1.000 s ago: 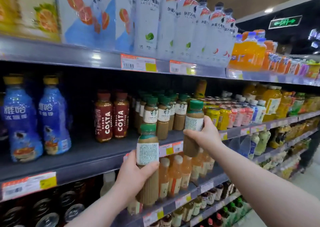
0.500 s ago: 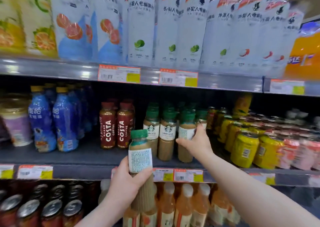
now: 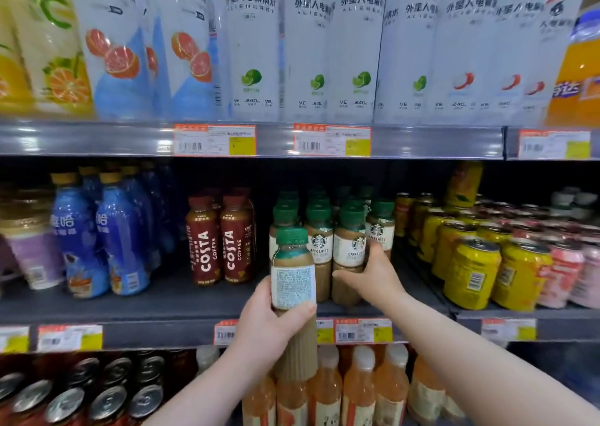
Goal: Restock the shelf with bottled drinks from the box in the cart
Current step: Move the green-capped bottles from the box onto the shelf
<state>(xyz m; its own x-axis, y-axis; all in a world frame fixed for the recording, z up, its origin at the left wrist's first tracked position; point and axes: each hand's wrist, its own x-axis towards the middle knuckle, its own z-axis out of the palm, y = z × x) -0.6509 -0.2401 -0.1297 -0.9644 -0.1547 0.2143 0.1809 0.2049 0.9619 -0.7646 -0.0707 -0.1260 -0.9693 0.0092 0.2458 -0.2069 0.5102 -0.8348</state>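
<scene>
My left hand (image 3: 269,323) grips a green-capped latte bottle (image 3: 293,283) upright in front of the middle shelf (image 3: 162,308), its back label facing me. My right hand (image 3: 373,274) is curled round a second latte bottle (image 3: 349,250) that stands on the shelf in the front row of matching green-capped bottles (image 3: 319,244). The cart and the box are out of view.
Two red Costa coffee bottles (image 3: 220,240) stand left of the lattes, blue bottles (image 3: 97,234) farther left. Yellow and pink cans (image 3: 487,263) fill the right side. Tall white pouches (image 3: 292,46) line the shelf above; orange bottles (image 3: 357,390) and cans (image 3: 81,399) sit below.
The view has closed in on the middle shelf. My right hand has set its bottle down in the front row and still holds it. My left hand has lifted its bottle a little toward the shelf.
</scene>
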